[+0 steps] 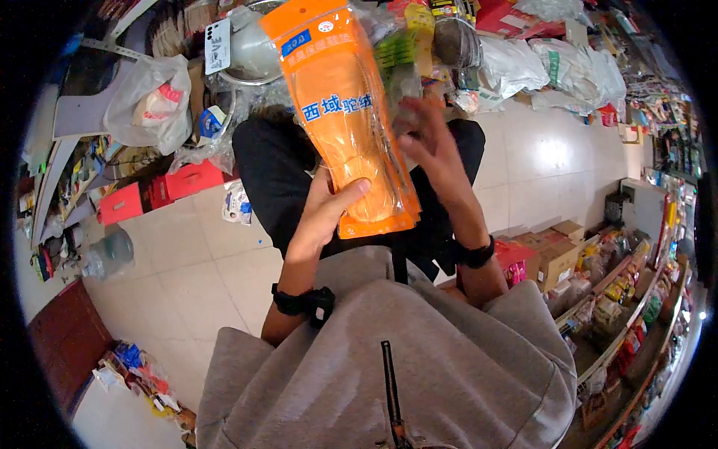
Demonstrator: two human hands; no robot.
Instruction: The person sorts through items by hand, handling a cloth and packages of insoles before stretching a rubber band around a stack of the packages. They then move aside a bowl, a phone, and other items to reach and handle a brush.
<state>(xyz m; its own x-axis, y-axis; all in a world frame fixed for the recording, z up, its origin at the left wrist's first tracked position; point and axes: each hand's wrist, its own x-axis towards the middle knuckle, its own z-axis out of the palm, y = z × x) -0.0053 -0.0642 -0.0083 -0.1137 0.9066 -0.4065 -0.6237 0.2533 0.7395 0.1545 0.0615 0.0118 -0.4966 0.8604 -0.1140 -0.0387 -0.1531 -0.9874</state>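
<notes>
Orange insole packs with blue Chinese lettering stand upright in front of me, in clear shiny wrapping. Layered edges along their right side show more than one pack stacked together. My left hand grips the stack near its lower left, thumb pressed across the front and fingers hidden behind. Just off the right edge, my right hand is raised with its fingers apart, slightly blurred, holding nothing. Beyond that hand lies a green-and-clear plastic package.
A phone rests beside a metal bowl at the back left, near a white plastic bag. Red boxes lie on the left. White sacks stand back right. Cardboard boxes and packed shelves line the right.
</notes>
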